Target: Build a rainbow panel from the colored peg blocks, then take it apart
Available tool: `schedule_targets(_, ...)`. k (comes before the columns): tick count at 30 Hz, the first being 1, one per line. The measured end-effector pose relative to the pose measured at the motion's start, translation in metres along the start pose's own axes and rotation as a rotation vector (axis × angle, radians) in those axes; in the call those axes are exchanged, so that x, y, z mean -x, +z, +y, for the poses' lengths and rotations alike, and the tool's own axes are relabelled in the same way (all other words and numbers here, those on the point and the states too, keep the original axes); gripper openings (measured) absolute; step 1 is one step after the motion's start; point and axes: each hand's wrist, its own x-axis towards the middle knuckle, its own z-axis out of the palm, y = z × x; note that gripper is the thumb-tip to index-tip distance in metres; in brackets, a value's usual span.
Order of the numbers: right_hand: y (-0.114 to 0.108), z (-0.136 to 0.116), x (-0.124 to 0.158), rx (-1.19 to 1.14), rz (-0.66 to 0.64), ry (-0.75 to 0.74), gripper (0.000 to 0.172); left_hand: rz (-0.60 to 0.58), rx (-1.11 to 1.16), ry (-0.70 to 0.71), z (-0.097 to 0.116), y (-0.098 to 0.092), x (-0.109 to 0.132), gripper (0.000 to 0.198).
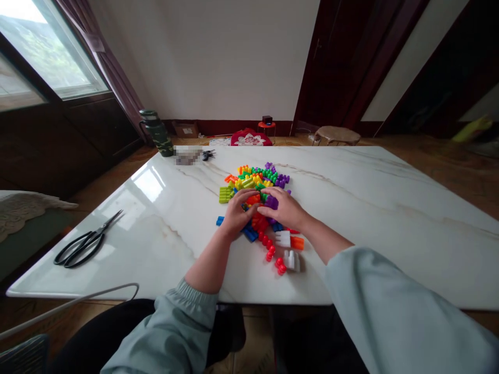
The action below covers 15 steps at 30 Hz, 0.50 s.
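A heap of colourful plastic building blocks (pixel 246 183) with rounded knobs lies at the middle of the table. My left hand (pixel 236 212) curves over its near left side, thumb apart from the fingers. Facing it, my right hand (pixel 286 209) arches over the right side, its thumb also spread from the fingers. An orange-red block (pixel 253 199) shows between the hands, and a purple block (pixel 272 202) inside the right hand's curve. Whether the fingertips touch these blocks is unclear. Red blocks (pixel 265 240), a white block (pixel 283 239) and a grey-white block (pixel 292 261) lie nearer me.
Black-handled scissors (pixel 90 240) lie on the white marble-patterned table (pixel 156 259) at left. A camouflage flask (pixel 159 134), a blurred-out item (pixel 187 156) and small pliers (pixel 208 155) are along the far edge. A cable (pixel 78 300) runs by the near left edge. A stool (pixel 337 135) stands beyond.
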Motion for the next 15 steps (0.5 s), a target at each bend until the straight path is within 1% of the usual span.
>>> schedule_targets(1, -0.008, 0.001, 0.01, 0.09, -0.048, 0.03, 0.057, 0.043, -0.042, -0.004, -0.002, -0.001, 0.001, 0.026)
schedule_targets(2, -0.015, 0.002, 0.023, 0.16, -0.107, 0.08, 0.067, 0.092, -0.077, -0.015, -0.003, -0.002, 0.001, 0.023)
schedule_targets(4, -0.025, 0.005, 0.054, 0.295, -0.203, 0.099, 0.089, 0.18, -0.134, -0.05, -0.008, -0.004, 0.001, 0.019)
schedule_targets(6, -0.025, 0.009, 0.087, 0.431, -0.238, 0.076, 0.102, 0.223, -0.172, -0.081, -0.012, -0.005, 0.001, 0.018)
schedule_targets(8, -0.016, 0.011, 0.115, 0.524, -0.214, 0.047, 0.109, 0.237, -0.18, -0.091, -0.015, -0.005, 0.001, 0.017)
schedule_targets(10, 0.001, 0.011, 0.133, 0.568, -0.145, -0.018, 0.11, 0.249, -0.179, -0.085, -0.019, -0.005, 0.001, 0.017)
schedule_targets(11, 0.01, 0.009, 0.138, 0.581, -0.105, -0.061, 0.106, 0.259, -0.179, -0.085, -0.02, -0.005, 0.002, 0.018)
schedule_targets(13, 0.026, 0.006, 0.139, 0.593, -0.062, -0.167, 0.094, 0.283, -0.176, -0.093, -0.023, -0.005, 0.003, 0.017)
schedule_targets(15, 0.036, 0.003, 0.131, 0.593, -0.074, -0.289, 0.081, 0.304, -0.165, -0.1, -0.024, -0.006, 0.004, 0.018)
